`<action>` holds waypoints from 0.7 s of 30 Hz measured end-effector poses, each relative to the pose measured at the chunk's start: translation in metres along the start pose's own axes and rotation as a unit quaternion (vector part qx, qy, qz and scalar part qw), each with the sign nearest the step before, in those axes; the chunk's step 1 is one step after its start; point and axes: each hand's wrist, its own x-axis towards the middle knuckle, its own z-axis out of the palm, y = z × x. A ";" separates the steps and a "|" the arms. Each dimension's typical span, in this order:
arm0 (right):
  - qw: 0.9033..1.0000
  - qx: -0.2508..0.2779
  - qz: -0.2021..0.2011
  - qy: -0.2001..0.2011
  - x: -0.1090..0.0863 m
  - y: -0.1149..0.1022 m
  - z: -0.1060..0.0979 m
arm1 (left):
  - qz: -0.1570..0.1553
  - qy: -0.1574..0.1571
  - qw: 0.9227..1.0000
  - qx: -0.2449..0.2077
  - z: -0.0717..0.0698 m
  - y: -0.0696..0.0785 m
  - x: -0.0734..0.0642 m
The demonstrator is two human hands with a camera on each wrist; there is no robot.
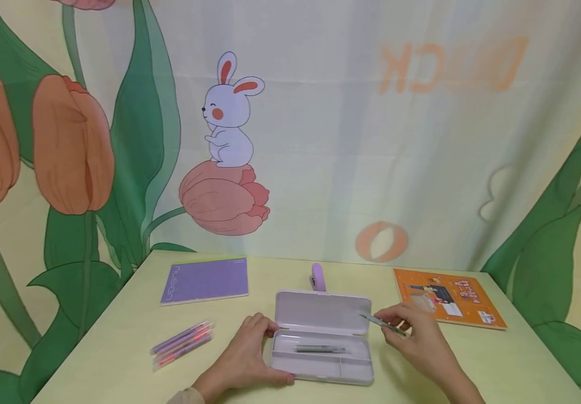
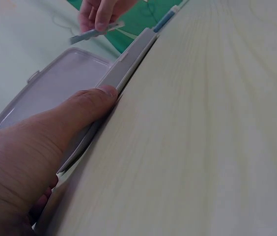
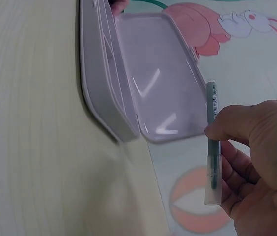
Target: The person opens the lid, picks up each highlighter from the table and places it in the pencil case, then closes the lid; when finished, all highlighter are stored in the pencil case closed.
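Note:
An open pale pencil case (image 1: 321, 377) lies on the table with its lid (image 1: 323, 314) tipped back. My left hand (image 1: 245, 356) grips its left end, thumb along the front wall and fingers behind. The thumb (image 2: 92, 101) on the case edge shows in the left wrist view. One or more grey-green pens (image 1: 319, 349) lie in the case's long back compartment; the front compartments are bare. Just right of the lid, my right hand (image 1: 416, 336) pinches a dark green pen (image 3: 213, 128) with a clear cap, held in the air.
Several purple and pink pens (image 1: 183, 343) lie left of the case. Farther back are a purple notebook (image 1: 207, 280) on the left, a purple stapler (image 1: 318, 277) behind the lid, and an orange book (image 1: 452, 297) on the right. A printed curtain (image 1: 310, 168) hangs behind the table.

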 end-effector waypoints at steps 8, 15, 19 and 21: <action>0.997 0.042 -0.059 -0.018 0.009 -0.022 0.030 | -0.006 -0.004 1.000 -0.001 -0.001 0.000 0.000; 0.995 0.056 -0.063 -0.054 0.017 -0.037 0.057 | -0.010 -0.009 1.000 -0.004 -0.002 0.000 0.000; 0.994 0.059 -0.066 -0.070 0.020 -0.042 0.068 | -0.011 -0.010 1.000 -0.002 -0.001 0.000 0.000; 0.993 0.060 -0.070 -0.077 0.021 -0.044 0.073 | -0.011 -0.010 1.000 0.000 -0.001 0.000 0.000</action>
